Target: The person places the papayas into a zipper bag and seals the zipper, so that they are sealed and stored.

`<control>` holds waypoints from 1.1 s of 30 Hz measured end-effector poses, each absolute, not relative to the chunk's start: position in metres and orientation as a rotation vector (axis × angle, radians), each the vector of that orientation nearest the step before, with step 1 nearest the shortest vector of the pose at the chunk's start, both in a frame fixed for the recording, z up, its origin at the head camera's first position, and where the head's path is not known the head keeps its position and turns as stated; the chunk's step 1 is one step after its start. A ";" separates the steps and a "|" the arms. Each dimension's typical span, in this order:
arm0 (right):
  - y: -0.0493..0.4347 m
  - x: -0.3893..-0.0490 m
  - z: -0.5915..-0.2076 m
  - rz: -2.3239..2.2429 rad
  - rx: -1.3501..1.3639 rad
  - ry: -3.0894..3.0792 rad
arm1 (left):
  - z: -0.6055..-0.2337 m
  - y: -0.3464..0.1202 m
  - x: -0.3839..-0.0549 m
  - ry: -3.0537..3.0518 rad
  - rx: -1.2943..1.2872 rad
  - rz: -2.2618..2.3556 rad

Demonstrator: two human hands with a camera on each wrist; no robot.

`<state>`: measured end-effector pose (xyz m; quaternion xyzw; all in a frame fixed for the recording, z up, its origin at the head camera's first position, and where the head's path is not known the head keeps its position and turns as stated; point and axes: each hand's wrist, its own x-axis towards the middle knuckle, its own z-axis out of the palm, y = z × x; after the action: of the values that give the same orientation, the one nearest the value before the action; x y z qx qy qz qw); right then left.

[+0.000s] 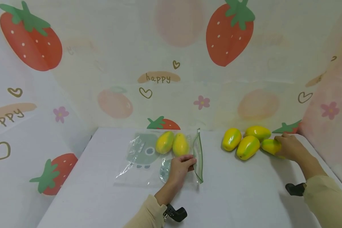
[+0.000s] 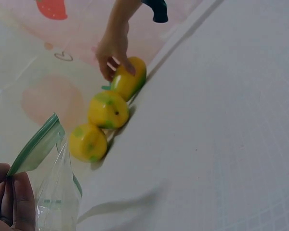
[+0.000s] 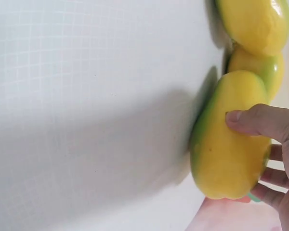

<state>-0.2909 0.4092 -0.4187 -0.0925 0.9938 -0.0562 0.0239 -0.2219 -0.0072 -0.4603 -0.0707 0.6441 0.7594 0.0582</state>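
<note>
My left hand (image 1: 179, 167) pinches the green zip edge of a clear zip bag (image 1: 142, 180), holding the mouth raised and parted. Two yellow-green papayas (image 1: 180, 145) lie within the bag's outline, side by side beyond the hand. At the right, my right hand (image 1: 293, 148) grips a papaya (image 3: 231, 139), thumb across its top and fingers around the far side. Three more papayas sit just left of that one: a left one (image 1: 231, 139), a front one (image 1: 248, 148) and a back one (image 1: 257, 132). The right palm is partly hidden in the head view.
A white table (image 1: 231, 196) bears everything. Its back edge meets a patterned sheet (image 1: 188, 104) with strawberries, and similar sheets rise on the left and right. A green cartoon print (image 1: 142, 147) marks the bag. Dark wrist cameras (image 1: 177, 214) are worn on both arms.
</note>
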 end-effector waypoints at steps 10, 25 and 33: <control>0.413 -0.273 -0.409 -0.387 -0.258 3.064 | -0.459 -0.007 -0.221 1.950 -0.228 2.301; 0.400 -0.259 -0.396 -0.683 -0.219 3.035 | -0.459 -0.007 -0.222 1.938 -0.241 2.308; 0.382 -0.253 -0.387 -0.753 -0.196 3.039 | -0.457 -0.006 -0.221 1.904 -0.224 2.335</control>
<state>-0.2527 0.3824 -0.3866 -0.0626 0.9688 -0.2400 0.0025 -0.2205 -0.0060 -0.4573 -0.0739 0.6290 0.7715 0.0601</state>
